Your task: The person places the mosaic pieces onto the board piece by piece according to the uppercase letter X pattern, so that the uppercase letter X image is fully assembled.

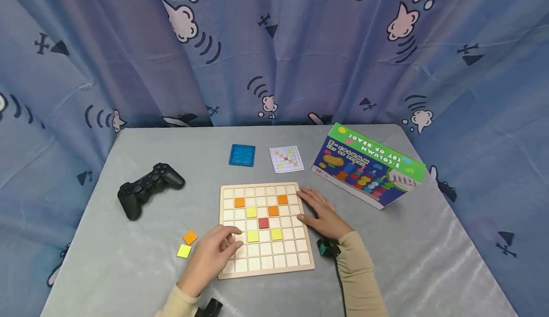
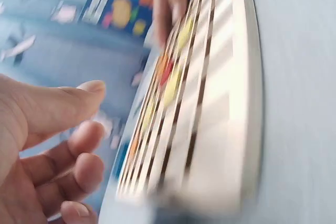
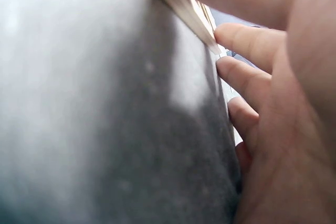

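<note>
A wooden grid board (image 1: 266,273) lies in the middle of the table, with one red tile (image 1: 263,223), several orange tiles such as one at upper left (image 1: 239,202), and yellow tiles, one of them low on the right (image 1: 276,234). My left hand (image 1: 213,255) hovers over the board's left edge. Its fingers are relaxed and bent, and the left wrist view shows nothing between thumb and fingertips (image 2: 89,169). At the board's right edge rests my right hand (image 1: 322,214), thumb and fingers spread along the rim. In the right wrist view its fingers (image 3: 247,45) touch the wooden edge.
Left of the board lie a loose orange tile (image 1: 190,237) and a yellow tile (image 1: 184,251). A black game controller (image 1: 150,188) sits farther left. Behind the board are a blue square tray (image 1: 242,155), a pattern card (image 1: 286,159) and a colourful box (image 1: 369,164).
</note>
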`<state>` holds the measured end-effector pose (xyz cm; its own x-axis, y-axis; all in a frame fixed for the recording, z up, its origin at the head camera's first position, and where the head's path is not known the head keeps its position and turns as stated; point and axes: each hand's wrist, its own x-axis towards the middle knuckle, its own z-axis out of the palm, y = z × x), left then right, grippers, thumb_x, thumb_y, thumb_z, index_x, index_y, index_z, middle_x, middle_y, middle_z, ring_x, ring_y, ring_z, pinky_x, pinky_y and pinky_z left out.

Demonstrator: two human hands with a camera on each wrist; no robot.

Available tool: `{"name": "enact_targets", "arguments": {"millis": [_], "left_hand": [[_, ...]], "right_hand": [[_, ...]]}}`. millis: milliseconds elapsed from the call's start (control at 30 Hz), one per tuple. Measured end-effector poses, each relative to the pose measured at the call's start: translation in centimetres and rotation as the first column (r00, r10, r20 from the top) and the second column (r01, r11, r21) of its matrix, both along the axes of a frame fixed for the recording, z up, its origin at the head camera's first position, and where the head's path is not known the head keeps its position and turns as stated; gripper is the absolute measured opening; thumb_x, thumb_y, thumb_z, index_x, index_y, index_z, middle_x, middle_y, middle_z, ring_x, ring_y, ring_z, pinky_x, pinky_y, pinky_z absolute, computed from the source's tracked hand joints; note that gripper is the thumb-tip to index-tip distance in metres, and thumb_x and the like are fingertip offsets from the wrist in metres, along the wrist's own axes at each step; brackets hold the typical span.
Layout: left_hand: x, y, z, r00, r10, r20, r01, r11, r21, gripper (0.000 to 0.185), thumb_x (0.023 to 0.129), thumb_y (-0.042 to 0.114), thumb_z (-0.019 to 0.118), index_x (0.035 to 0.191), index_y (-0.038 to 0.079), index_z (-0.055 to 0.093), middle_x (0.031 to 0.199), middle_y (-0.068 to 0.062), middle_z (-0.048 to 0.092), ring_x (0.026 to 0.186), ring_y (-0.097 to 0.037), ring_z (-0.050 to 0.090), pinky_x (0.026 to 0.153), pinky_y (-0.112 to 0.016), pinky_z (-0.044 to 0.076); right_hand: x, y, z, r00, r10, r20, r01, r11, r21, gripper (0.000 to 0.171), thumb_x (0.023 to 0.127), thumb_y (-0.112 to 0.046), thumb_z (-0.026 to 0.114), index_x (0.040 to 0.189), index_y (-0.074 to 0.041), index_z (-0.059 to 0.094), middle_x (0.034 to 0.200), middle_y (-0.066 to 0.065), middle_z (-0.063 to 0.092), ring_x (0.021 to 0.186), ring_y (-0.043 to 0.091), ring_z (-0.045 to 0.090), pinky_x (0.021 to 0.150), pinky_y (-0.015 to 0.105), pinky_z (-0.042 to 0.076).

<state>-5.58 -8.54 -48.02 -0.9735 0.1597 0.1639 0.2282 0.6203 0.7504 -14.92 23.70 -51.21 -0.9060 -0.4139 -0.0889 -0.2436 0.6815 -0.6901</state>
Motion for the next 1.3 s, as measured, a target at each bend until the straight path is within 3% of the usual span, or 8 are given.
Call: {"name": "enact_targets", "arguments": {"millis": [67,167,300,433,633,900,1100,1300], "left_hand": [[1.0,-2.1,-0.1,0.994,0.099,-0.038,-0.100,0.995,-0.010,0.023,0.078,0.011,0.080,0.098,0.016,0.070,0.075,0.016,0.049,0.060,0.002,0.042,0.055,-0.019,0.039],[2.5,-4.9,-0.3,0.968,0.246,-0.055,-0.249,0.968,-0.041,0.028,0.075,0.009,0.082,0.100,0.015,0.070,0.079,0.011,0.055,0.064,-0.001,0.046,0.058,-0.021,0.041],[3.8,-7.3,-0.8,0.931,0.362,0.039,-0.353,0.924,-0.147,0.036,0.077,0.013,0.081,0.110,0.014,0.067,0.099,0.001,0.060,0.079,-0.011,0.053,0.069,-0.029,0.046],[4.4,-8.2,-1.6,0.929,0.356,0.105,-0.326,0.917,-0.229,0.038,0.081,0.014,0.077,0.117,0.012,0.063,0.114,-0.007,0.057,0.094,-0.023,0.055,0.081,-0.042,0.044],[4.6,-8.3,-2.5,0.948,0.316,0.035,-0.300,0.926,-0.228,0.040,0.080,0.007,0.076,0.118,0.012,0.064,0.114,-0.011,0.055,0.098,-0.031,0.049,0.085,-0.047,0.039],[4.5,-7.8,-3.0,0.933,0.360,0.019,-0.345,0.908,-0.238,0.045,0.080,0.009,0.076,0.122,0.011,0.063,0.108,-0.010,0.052,0.097,-0.028,0.048,0.083,-0.044,0.035],[4.4,-7.9,-3.0,0.930,0.367,0.017,-0.355,0.910,-0.214,0.037,0.079,0.008,0.078,0.113,0.007,0.065,0.107,-0.011,0.054,0.095,-0.027,0.049,0.083,-0.044,0.037],[4.3,-7.7,-2.8,0.907,0.420,-0.026,-0.415,0.883,-0.220,0.032,0.074,0.013,0.083,0.102,0.008,0.068,0.094,-0.004,0.060,0.082,-0.018,0.055,0.075,-0.039,0.045]], "right_hand": [[0.0,-0.2,-0.1,1.000,0.005,0.001,-0.005,1.000,-0.001,0.068,0.091,-0.041,0.063,0.150,-0.023,0.033,0.158,0.006,0.022,0.147,0.034,0.006,0.107,0.067,0.005],[0.0,-0.3,-0.1,1.000,0.005,0.006,-0.005,1.000,-0.003,0.068,0.091,-0.040,0.063,0.150,-0.023,0.032,0.158,0.006,0.022,0.147,0.033,0.006,0.107,0.067,0.005],[0.1,-0.2,-0.1,1.000,-0.001,0.003,0.001,1.000,-0.003,0.068,0.091,-0.039,0.063,0.150,-0.022,0.032,0.158,0.006,0.022,0.147,0.034,0.006,0.107,0.067,0.005],[0.1,0.1,-0.2,1.000,0.009,-0.003,-0.009,1.000,0.007,0.068,0.092,-0.040,0.061,0.151,-0.023,0.030,0.159,0.006,0.021,0.147,0.034,0.005,0.107,0.067,0.005],[0.1,0.2,-0.3,1.000,0.010,-0.013,-0.010,1.000,-0.002,0.068,0.092,-0.040,0.061,0.150,-0.022,0.031,0.158,0.006,0.021,0.147,0.034,0.006,0.107,0.068,0.005],[0.0,0.1,0.0,1.000,0.020,-0.015,-0.020,1.000,0.004,0.068,0.092,-0.041,0.061,0.151,-0.023,0.030,0.159,0.005,0.020,0.147,0.033,0.005,0.107,0.067,0.006],[0.0,0.1,0.1,1.000,0.017,-0.013,-0.017,1.000,0.005,0.068,0.092,-0.040,0.061,0.150,-0.022,0.031,0.159,0.006,0.021,0.147,0.034,0.005,0.108,0.067,0.006],[0.0,0.1,0.0,1.000,0.021,-0.019,-0.021,1.000,0.001,0.068,0.092,-0.039,0.062,0.150,-0.021,0.031,0.158,0.006,0.021,0.147,0.034,0.005,0.108,0.067,0.006]]}}
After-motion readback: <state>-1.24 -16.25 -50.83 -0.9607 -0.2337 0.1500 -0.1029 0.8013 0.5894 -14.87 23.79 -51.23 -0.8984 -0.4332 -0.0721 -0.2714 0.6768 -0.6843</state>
